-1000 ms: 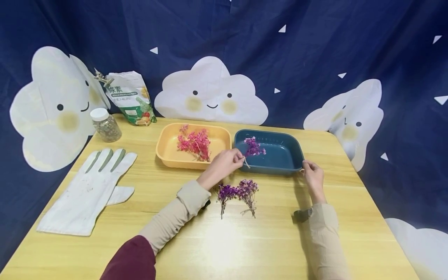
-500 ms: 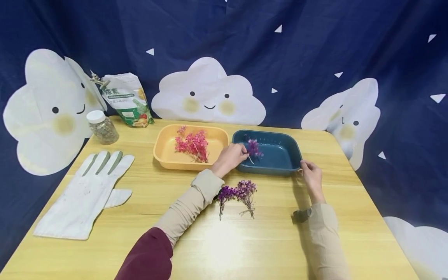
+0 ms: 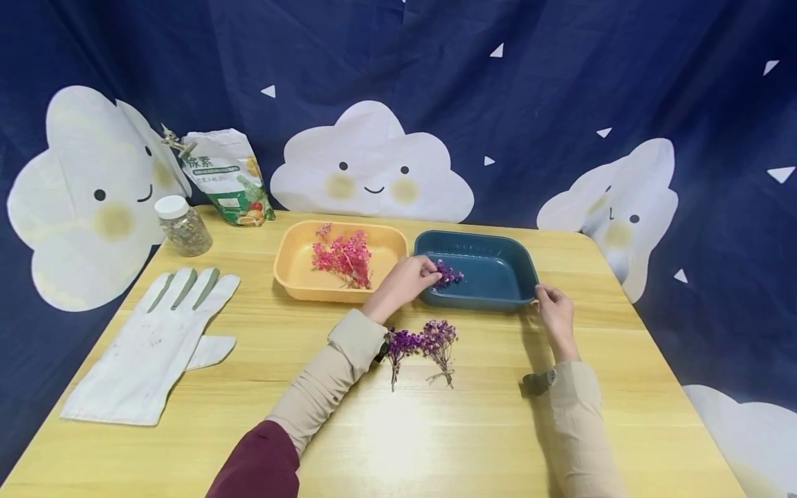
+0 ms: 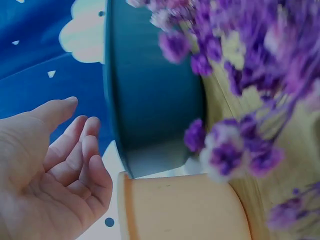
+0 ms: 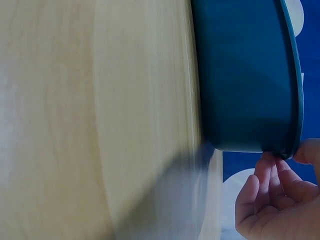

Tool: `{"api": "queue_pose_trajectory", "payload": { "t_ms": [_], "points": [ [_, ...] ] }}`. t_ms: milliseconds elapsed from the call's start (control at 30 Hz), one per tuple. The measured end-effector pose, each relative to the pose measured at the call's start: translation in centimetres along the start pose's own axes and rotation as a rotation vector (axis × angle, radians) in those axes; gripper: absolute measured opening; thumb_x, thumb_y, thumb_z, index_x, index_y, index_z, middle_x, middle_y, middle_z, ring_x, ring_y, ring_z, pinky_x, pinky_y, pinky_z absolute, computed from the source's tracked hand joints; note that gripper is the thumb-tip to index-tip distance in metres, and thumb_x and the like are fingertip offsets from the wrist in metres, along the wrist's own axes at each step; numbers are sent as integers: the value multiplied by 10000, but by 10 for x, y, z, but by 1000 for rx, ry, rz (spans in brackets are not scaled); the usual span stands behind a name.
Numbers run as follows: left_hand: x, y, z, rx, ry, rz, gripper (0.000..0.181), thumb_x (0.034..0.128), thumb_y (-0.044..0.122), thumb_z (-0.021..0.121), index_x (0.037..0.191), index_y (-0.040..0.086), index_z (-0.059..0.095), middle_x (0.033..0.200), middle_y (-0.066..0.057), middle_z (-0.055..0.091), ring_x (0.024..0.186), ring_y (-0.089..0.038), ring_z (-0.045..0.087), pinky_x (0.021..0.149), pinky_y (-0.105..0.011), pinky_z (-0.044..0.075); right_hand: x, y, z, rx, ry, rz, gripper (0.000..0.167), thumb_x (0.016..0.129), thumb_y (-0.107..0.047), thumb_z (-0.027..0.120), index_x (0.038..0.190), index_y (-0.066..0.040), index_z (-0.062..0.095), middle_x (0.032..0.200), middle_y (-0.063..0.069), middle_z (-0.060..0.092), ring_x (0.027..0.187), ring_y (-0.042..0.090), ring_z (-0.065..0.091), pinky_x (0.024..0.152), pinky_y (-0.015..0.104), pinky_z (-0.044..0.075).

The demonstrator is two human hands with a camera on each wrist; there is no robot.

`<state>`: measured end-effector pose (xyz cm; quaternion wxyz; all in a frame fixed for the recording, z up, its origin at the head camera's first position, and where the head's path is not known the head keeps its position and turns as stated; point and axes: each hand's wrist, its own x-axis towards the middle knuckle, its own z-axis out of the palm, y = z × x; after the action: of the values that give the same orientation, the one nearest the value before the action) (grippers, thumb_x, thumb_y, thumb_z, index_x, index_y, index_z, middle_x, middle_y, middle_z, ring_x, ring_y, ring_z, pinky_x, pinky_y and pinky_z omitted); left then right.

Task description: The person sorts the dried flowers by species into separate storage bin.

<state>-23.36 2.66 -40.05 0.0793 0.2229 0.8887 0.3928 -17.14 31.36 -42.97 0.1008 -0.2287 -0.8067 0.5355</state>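
Note:
A small bunch of purple dried flowers (image 3: 448, 274) lies in the left end of the dark blue plastic basin (image 3: 498, 302). Just above that end is my left hand (image 3: 405, 280); in the left wrist view its thumb stands apart from loosely bent fingers (image 4: 70, 165), with nothing between them. My right hand (image 3: 556, 315) pinches the basin's right front corner, thumb and fingers meeting at the rim (image 5: 295, 120). On the table below my left hand lie two more purple bunches, a darker one (image 3: 401, 346) and a paler one (image 3: 440, 342), stems toward me.
Left of the blue basin, nearly touching it, sits a yellow basin (image 3: 292, 287) holding pink dried flowers (image 3: 345, 256). Farther left are white gloves (image 3: 149, 353), a lidded jar (image 3: 185, 228) and a clipped printed bag (image 3: 227, 176). A dark blue curtain (image 3: 398, 55) hangs behind the table.
My left hand has moved slightly right over the blue basin and let go of the purple bunch, which has dropped inside. My right hand stays at the basin's corner.

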Motion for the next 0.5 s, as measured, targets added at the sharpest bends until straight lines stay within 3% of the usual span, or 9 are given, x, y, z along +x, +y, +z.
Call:
{"api": "queue_pose_trajectory", "payload": {
  "t_ms": [233,500],
  "points": [
    [-32,0,-3,-90,31,8,206,936,222,608,1047,56,653,943,-53,672,826,-153,611,778,-262,513,-1,-1,0,6,-9,16,429,1004,-230,436,1280,89,515,1227,204,536,733,-40,534,743,144,487],
    [-77,-10,-2,-142,89,8,156,907,187,643,989,56,660,887,-34,662,781,-125,594,731,-214,512,-1,-1,1,6,-1,15,413,999,-232,450,1258,80,532,1034,64,585,729,-8,542,699,135,475]
  ]
}}
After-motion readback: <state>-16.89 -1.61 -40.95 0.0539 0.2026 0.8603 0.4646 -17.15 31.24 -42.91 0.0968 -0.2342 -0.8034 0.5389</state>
